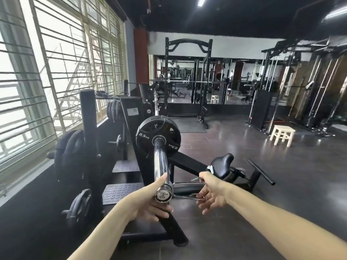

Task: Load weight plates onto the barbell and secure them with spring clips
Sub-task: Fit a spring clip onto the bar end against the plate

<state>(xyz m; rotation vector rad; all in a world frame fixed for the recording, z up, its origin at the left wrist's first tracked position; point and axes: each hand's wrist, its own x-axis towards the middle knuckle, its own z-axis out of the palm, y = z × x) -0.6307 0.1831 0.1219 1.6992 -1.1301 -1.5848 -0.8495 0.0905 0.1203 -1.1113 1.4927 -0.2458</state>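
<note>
The chrome barbell sleeve points toward me, with a black 2.5 kg plate and a larger 5 kg plate behind it pushed to its far end. My left hand grips the sleeve's near end from below, thumb up along its left side. A wire spring clip sits around the sleeve tip, its two handles sticking out to the right. My right hand holds those handles, thumb over the upper one and fingers curled under the lower one.
A plate rack with several black plates stands at the left beside the barred window. The bench's black seat pad and frame lie just past my right hand. A small white stool and cable machines stand further off on the dark floor.
</note>
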